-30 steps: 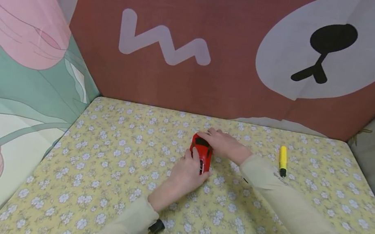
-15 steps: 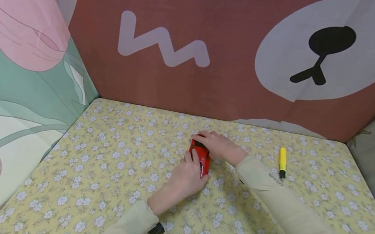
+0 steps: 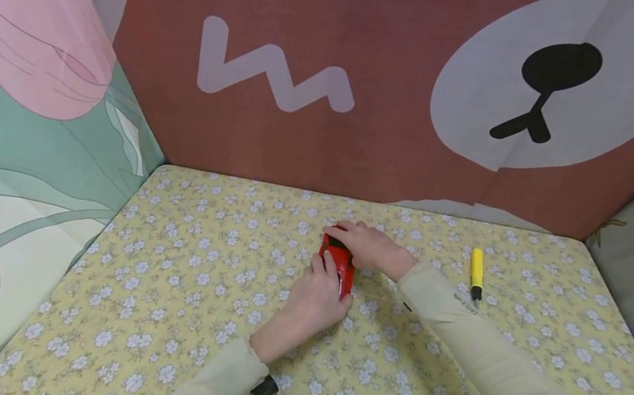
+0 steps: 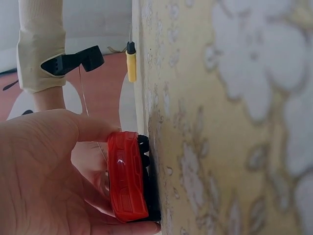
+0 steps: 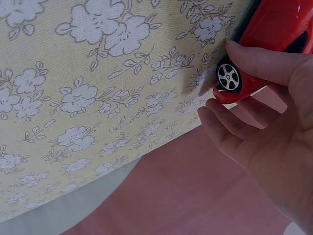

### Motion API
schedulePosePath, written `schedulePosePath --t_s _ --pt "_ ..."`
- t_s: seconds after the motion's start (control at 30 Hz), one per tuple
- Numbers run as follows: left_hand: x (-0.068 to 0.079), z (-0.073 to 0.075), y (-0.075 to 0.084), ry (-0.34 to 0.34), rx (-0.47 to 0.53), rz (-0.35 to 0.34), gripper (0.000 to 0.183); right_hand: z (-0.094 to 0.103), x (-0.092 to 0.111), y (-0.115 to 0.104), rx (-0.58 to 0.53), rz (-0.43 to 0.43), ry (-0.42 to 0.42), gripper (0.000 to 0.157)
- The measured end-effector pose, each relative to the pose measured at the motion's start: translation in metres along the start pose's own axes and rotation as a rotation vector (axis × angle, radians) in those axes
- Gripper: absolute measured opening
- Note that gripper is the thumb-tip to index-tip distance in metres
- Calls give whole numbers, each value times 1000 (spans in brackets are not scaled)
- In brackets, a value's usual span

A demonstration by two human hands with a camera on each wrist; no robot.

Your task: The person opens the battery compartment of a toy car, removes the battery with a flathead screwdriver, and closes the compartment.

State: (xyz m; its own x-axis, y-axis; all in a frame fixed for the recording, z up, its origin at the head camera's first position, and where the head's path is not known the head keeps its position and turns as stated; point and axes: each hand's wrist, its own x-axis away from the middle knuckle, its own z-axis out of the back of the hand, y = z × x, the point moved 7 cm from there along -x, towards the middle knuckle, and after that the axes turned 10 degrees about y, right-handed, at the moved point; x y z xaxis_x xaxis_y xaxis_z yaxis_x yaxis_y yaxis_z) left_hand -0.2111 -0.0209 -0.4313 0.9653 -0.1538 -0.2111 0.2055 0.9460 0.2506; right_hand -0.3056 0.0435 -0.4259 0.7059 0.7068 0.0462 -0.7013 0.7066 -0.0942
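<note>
A red toy car point(image 3: 339, 255) stands at the middle of the cloth-covered table, pointing away from the person. Its near end is gripped by the left hand point(image 3: 315, 301), with fingers along one side and the thumb on the other. The right hand point(image 3: 370, 247) holds the far end, fingers laid across the dark window. In the right wrist view, the thumb lies beside a silver-spoked wheel point(image 5: 228, 77). The left wrist view shows the car's red end point(image 4: 128, 176) and black wheels close to the cloth; whether they all touch it I cannot tell.
A screwdriver point(image 3: 477, 270) with a yellow handle lies to the right of the arms. Yellow flowered cloth point(image 3: 184, 273) covers the table. A printed brown curtain point(image 3: 276, 142) hangs behind its far edge. Black wrist cameras point(image 3: 264, 388) sit at the sleeves.
The right hand has shifted slightly left, its fingers reaching further over the car's far end. The left hand keeps its hold, and the car stays in nearly the same place.
</note>
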Motion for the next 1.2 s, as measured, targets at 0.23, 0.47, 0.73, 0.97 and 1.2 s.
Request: schedulePosePath --t_s 0.23,0.47,0.73,0.97,1.2 --pt "-3 -3 -2 -22 2 12 86 -1 0 3 -4 -31 -15 75" --pt "-4 -3 -3 -31 3 3 87 -4 1 6 -9 -50 -24 75" --pt "-7 -2 -4 -45 29 -1 86 -5 5 10 -32 -66 -7 74" --pt "-10 -5 -10 -90 68 -12 87 -7 7 16 -53 -130 -26 76" --pt "-12 -7 -16 -92 89 -28 87 -7 11 19 -81 -188 -42 77"
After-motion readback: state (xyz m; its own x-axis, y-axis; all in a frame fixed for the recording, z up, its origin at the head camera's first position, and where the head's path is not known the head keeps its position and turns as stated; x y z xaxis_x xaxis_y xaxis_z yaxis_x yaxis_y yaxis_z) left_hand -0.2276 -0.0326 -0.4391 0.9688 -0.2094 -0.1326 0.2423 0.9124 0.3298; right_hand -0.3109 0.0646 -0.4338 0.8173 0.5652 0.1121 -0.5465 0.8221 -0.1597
